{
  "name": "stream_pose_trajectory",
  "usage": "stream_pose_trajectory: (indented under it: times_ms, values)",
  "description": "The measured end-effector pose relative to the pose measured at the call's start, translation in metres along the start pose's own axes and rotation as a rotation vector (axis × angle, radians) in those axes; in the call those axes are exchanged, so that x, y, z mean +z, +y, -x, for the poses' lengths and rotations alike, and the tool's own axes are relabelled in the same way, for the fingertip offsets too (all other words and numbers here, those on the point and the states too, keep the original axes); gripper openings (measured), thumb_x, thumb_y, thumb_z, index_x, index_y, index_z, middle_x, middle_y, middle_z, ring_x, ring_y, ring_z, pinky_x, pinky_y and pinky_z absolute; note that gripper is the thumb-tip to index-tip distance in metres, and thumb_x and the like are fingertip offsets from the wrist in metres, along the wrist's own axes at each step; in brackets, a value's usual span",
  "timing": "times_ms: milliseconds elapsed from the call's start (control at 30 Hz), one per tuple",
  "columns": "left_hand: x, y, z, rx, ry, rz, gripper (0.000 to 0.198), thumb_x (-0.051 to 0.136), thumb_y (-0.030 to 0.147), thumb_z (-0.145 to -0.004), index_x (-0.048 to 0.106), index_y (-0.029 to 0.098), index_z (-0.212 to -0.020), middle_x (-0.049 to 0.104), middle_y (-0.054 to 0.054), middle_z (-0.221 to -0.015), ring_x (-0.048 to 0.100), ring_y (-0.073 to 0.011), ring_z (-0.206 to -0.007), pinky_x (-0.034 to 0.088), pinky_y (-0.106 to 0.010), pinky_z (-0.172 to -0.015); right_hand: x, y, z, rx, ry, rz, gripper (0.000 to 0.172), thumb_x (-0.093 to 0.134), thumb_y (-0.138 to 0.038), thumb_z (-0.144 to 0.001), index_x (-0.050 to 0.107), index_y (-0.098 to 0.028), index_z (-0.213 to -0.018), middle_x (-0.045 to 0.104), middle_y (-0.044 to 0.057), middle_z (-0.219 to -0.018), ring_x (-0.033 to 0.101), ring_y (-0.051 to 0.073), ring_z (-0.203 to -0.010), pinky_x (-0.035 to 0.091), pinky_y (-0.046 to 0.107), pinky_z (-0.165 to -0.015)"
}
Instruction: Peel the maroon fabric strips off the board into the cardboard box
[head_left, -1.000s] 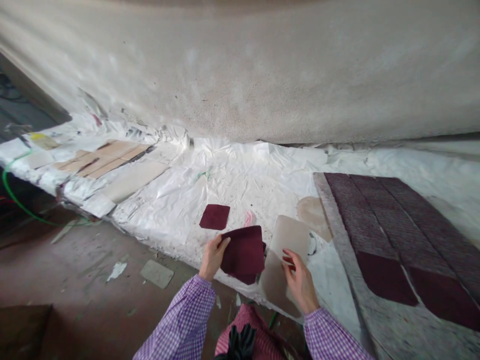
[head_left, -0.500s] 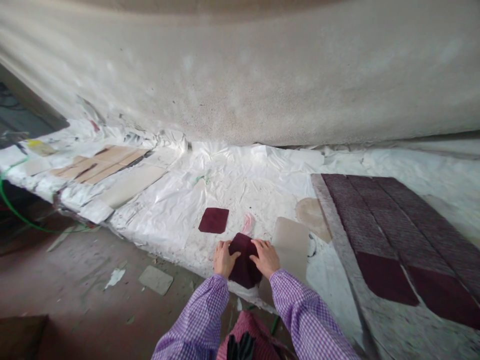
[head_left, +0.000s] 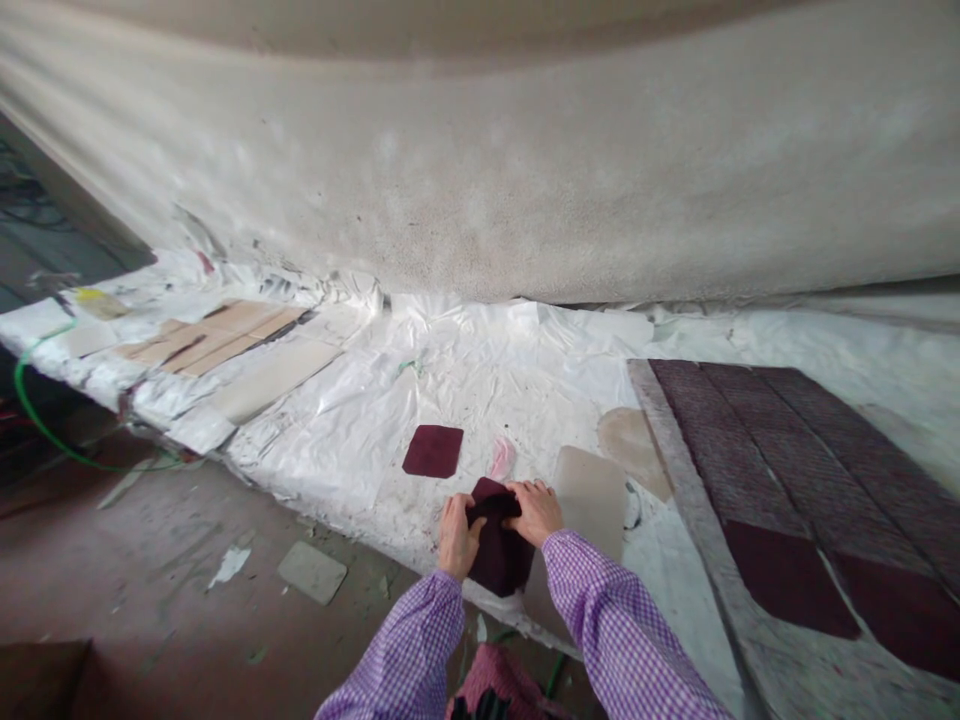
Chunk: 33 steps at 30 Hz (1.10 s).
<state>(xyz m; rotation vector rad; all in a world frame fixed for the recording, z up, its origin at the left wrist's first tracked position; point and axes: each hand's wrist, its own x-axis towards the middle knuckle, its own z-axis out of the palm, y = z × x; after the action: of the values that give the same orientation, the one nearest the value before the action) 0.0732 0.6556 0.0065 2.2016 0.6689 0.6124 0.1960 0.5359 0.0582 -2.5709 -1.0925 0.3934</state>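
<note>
A dark maroon fabric piece (head_left: 501, 560) lies at the front edge of the plastic-covered table, between my two hands. My left hand (head_left: 459, 535) grips its left edge, thumb over the top. On the opposite side my right hand (head_left: 535, 512) pinches the right edge, and the cloth bulges into a fold between the thumbs. Fingertips under the fabric are hidden. Just beyond is a smaller maroon piece (head_left: 433, 451), lying flat. A pink scrap (head_left: 502, 457) rests behind the held fabric, and a grey-beige flat sheet (head_left: 591, 500) is beside my right hand.
At right, a grey felt sheet (head_left: 679, 470) carries several maroon strips (head_left: 787, 440). A round beige piece (head_left: 634, 445) sits near its edge. Cardboard (head_left: 217, 335) lies on the left of the table. A large pale sheet (head_left: 480, 170) hangs behind. A green hose (head_left: 45, 430) droops off the left side.
The maroon fabric, flatter before, is now bunched upward between my thumbs. Both hands have curled more tightly on its edges. The view has shifted slightly.
</note>
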Motion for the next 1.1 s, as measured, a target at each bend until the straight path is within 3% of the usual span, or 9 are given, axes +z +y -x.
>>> stream_pose_trajectory:
  times_ms: [133,233,367,467,533,800,933,1100]
  values:
    - [-0.006,0.004,0.002,0.014,-0.024,0.088,0.014,0.058,0.012,-0.075,0.048,0.016,-0.084,0.051,-0.001,-0.083,0.049,-0.016,-0.08,0.042,-0.033,-0.076,-0.007,0.007,-0.003,-0.116,-0.059,-0.093,0.031,0.073,-0.037,-0.068,0.067,-0.019,-0.092,0.063,0.004,-0.094,0.054,0.023,-0.096,0.04,0.036,-0.082]
    - [-0.011,0.008,0.002,-0.009,-0.043,0.144,0.015,0.058,0.014,-0.075,0.048,0.016,-0.085,0.051,0.0,-0.08,0.05,-0.0154,-0.076,0.041,-0.033,-0.073,-0.009,0.008,-0.005,-0.201,-0.102,-0.183,0.029,0.074,-0.029,-0.067,0.067,-0.023,-0.094,0.065,-0.001,-0.093,0.059,0.016,-0.085,0.044,0.027,-0.074]
    - [-0.013,0.009,0.002,-0.055,-0.042,0.209,0.017,0.06,0.015,-0.072,0.048,0.016,-0.085,0.051,0.001,-0.078,0.049,-0.0154,-0.075,0.041,-0.033,-0.074,-0.008,0.001,0.0,-0.228,0.056,-0.23,0.044,0.07,-0.018,-0.071,0.058,-0.023,-0.112,0.061,0.002,-0.111,0.057,0.018,-0.098,0.044,0.03,-0.085]
    - [-0.01,0.005,0.001,-0.093,-0.029,0.269,0.02,0.06,0.015,-0.072,0.047,0.016,-0.087,0.052,0.0,-0.081,0.05,-0.0161,-0.077,0.042,-0.035,-0.076,-0.006,-0.005,0.008,-0.263,0.197,-0.217,0.032,0.066,-0.018,-0.077,0.057,-0.02,-0.107,0.059,0.005,-0.112,0.05,0.021,-0.107,0.038,0.036,-0.094]
    - [-0.009,0.001,-0.001,-0.106,-0.037,0.318,0.023,0.06,0.015,-0.071,0.047,0.016,-0.09,0.053,-0.001,-0.084,0.052,-0.0162,-0.078,0.043,-0.035,-0.076,-0.004,-0.006,0.011,-0.31,0.219,-0.198,0.025,0.067,-0.019,-0.077,0.059,-0.021,-0.101,0.061,0.003,-0.106,0.05,0.021,-0.105,0.039,0.036,-0.093]
    - [-0.009,0.0,-0.005,-0.12,-0.08,0.43,0.034,0.063,0.016,-0.066,0.05,0.017,-0.097,0.057,-0.002,-0.089,0.055,-0.0181,-0.084,0.043,-0.035,-0.08,-0.002,-0.004,0.015,-0.3,0.302,-0.079,0.034,0.077,-0.022,-0.067,0.065,-0.024,-0.099,0.057,0.006,-0.106,0.05,0.024,-0.097,0.042,0.038,-0.083]
    - [-0.009,0.002,-0.004,-0.115,-0.091,0.478,0.038,0.062,0.017,-0.067,0.048,0.018,-0.102,0.059,-0.003,-0.091,0.057,-0.0185,-0.087,0.043,-0.035,-0.081,-0.002,-0.007,0.026,-0.311,0.337,-0.031,0.038,0.074,-0.019,-0.071,0.063,-0.024,-0.107,0.059,0.005,-0.102,0.05,0.025,-0.096,0.041,0.039,-0.082]
    - [-0.006,-0.001,-0.006,-0.122,-0.07,0.493,0.037,0.062,0.019,-0.067,0.049,0.018,-0.102,0.06,-0.003,-0.09,0.058,-0.019,-0.088,0.045,-0.035,-0.081,0.007,-0.008,0.036,-0.312,0.375,-0.02,0.034,0.067,-0.017,-0.079,0.059,-0.022,-0.112,0.059,0.005,-0.111,0.048,0.024,-0.101,0.039,0.039,-0.085]
